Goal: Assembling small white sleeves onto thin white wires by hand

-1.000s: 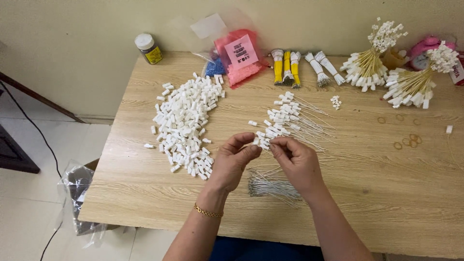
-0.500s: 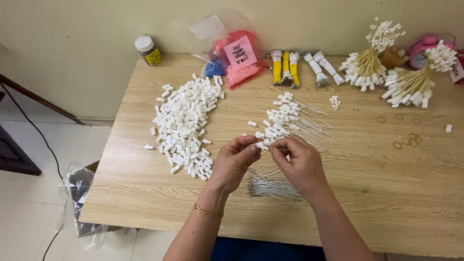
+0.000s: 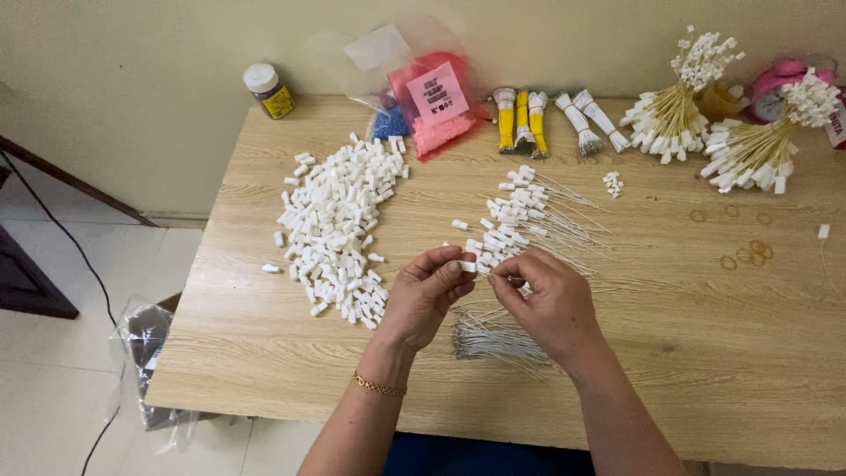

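Your left hand (image 3: pixel 427 295) pinches a white cap (image 3: pixel 466 265) above the table (image 3: pixel 705 353); your right hand (image 3: pixel 546 295) pinches a wire into it. Finished pieces (image 3: pixel 520 216) are fewer than loose caps (image 3: pixel 339 229); bare wires (image 3: pixel 493 339) remain.

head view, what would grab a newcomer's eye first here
Probably the big heap of small white plastic pieces left of centre on the wooden table. Next, the left hand and right hand meeting near the front edge, pinching one small white piece between them.
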